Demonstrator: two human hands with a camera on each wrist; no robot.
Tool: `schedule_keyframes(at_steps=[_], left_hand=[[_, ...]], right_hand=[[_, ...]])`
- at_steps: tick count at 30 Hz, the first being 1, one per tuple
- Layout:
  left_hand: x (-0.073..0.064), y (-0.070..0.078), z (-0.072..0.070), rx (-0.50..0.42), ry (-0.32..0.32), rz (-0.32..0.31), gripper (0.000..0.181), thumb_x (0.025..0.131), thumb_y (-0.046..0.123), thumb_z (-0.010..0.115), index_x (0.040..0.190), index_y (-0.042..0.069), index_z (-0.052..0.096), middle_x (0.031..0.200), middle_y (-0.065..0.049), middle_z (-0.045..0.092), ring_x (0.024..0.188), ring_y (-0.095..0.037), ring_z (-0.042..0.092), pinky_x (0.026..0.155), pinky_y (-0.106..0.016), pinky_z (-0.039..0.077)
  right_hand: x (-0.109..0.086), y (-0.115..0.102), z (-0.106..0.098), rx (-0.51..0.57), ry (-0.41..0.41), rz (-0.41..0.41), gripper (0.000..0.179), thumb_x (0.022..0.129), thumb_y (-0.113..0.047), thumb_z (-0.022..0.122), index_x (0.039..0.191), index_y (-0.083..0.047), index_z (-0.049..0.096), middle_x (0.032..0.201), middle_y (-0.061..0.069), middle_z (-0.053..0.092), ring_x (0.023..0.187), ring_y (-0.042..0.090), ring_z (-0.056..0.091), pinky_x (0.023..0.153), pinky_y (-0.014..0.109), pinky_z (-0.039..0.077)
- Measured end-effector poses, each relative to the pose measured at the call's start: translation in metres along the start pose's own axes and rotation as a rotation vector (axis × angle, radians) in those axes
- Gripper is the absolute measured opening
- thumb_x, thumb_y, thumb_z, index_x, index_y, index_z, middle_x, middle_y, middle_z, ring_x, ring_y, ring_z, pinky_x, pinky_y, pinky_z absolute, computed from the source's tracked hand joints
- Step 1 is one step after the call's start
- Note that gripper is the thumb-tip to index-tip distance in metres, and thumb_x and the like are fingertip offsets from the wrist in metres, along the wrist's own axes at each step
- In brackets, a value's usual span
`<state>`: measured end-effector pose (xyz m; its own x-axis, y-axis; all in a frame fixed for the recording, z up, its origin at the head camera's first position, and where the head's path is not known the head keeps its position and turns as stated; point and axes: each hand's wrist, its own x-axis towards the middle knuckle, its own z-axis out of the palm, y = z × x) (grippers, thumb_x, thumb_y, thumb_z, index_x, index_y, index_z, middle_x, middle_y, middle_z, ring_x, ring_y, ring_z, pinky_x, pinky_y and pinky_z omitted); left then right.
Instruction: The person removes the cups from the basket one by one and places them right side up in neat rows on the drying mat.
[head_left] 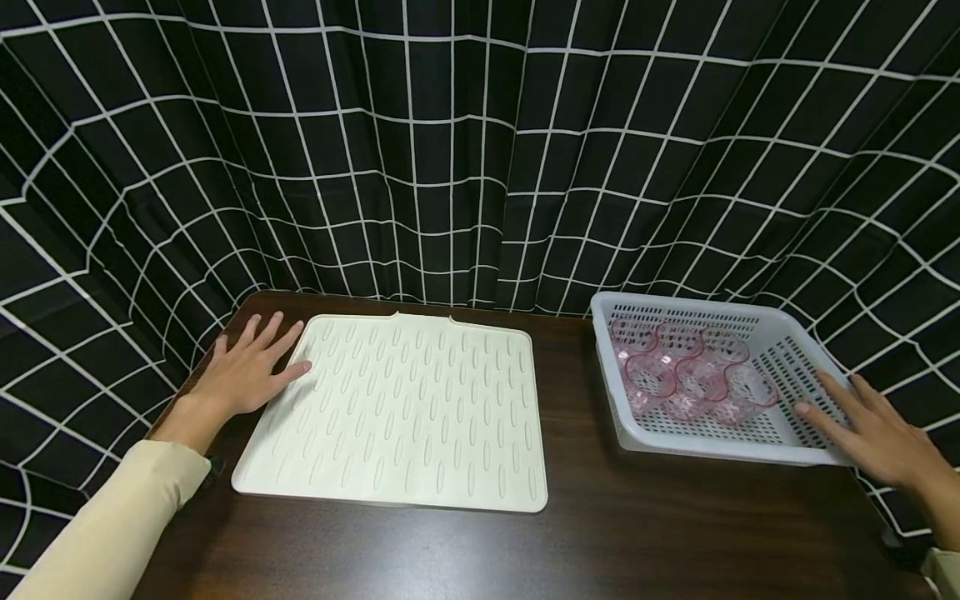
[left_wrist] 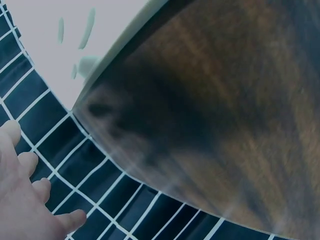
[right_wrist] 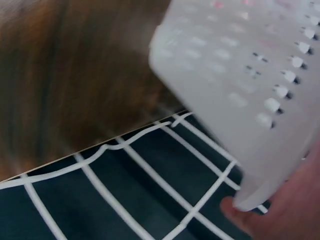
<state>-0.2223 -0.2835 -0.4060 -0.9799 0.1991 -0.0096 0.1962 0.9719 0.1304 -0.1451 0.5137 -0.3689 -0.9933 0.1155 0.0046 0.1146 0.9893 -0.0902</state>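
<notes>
Fingers spread wide, my left hand is at the left edge of a white drying mat with raised oval ridges. Its thumb overlaps the mat's upper left edge in the head view; in the left wrist view, fingers of the left hand show at the lower left. My right hand, fingers extended, is at the right end of a pale perforated plastic basket. The right wrist view shows part of the right hand close against the basket's rim. Several clear, pink-rimmed glasses stand together in the basket's left part.
The mat and basket are on a dark brown wooden table, with a strip of wood between them. A black curtain with a white grid surrounds the table's back and sides.
</notes>
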Motion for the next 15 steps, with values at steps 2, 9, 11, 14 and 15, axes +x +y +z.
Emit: schedule_keyframes(at_steps=[2, 9, 11, 14, 15], left_hand=[[-0.001, 0.001, 0.003, -0.013, -0.011, 0.004, 0.082, 0.099, 0.066, 0.037, 0.161, 0.016, 0.015, 0.164, -0.024, 0.005, 0.147, -0.053, 0.002, 0.106, -0.078, 0.001], [-0.004, 0.004, 0.014, -0.040, -0.058, 0.027, 0.083, 0.097, 0.067, 0.039, 0.159, 0.013, 0.022, 0.163, -0.025, 0.011, 0.146, -0.054, 0.008, 0.105, -0.079, 0.009], [-0.005, 0.004, 0.018, -0.054, -0.077, 0.034, 0.084, 0.097, 0.068, 0.039, 0.159, 0.013, 0.024, 0.163, -0.025, 0.013, 0.146, -0.054, 0.009, 0.105, -0.079, 0.010], [-0.008, 0.007, 0.022, -0.074, -0.108, 0.042, 0.084, 0.096, 0.068, 0.040, 0.158, 0.012, 0.027, 0.162, -0.026, 0.014, 0.146, -0.054, 0.010, 0.105, -0.079, 0.010], [-0.010, 0.008, 0.023, -0.084, -0.117, 0.046, 0.084, 0.096, 0.068, 0.041, 0.157, 0.011, 0.029, 0.162, -0.026, 0.015, 0.146, -0.054, 0.010, 0.105, -0.079, 0.010]], right_hand=[[-0.002, 0.002, 0.003, 0.015, 0.013, -0.002, 0.087, 0.102, -0.056, 0.037, 0.154, 0.002, -0.002, 0.151, 0.045, -0.007, 0.129, 0.074, 0.003, 0.088, 0.088, 0.012], [-0.006, 0.010, 0.008, 0.036, -0.014, -0.004, 0.088, 0.102, -0.056, 0.037, 0.152, 0.006, 0.000, 0.148, 0.048, -0.010, 0.126, 0.076, 0.005, 0.086, 0.088, 0.015], [-0.006, 0.012, 0.010, 0.036, -0.009, 0.001, 0.089, 0.101, -0.056, 0.038, 0.152, 0.006, 0.000, 0.148, 0.048, -0.009, 0.126, 0.076, 0.006, 0.086, 0.088, 0.015], [-0.006, 0.014, 0.012, 0.043, 0.012, -0.002, 0.090, 0.100, -0.056, 0.041, 0.152, 0.007, 0.003, 0.148, 0.047, -0.009, 0.126, 0.076, 0.007, 0.087, 0.088, 0.015], [-0.006, 0.015, 0.013, 0.049, 0.020, -0.006, 0.090, 0.100, -0.055, 0.043, 0.152, 0.008, 0.003, 0.149, 0.047, -0.009, 0.126, 0.076, 0.007, 0.088, 0.087, 0.016]])
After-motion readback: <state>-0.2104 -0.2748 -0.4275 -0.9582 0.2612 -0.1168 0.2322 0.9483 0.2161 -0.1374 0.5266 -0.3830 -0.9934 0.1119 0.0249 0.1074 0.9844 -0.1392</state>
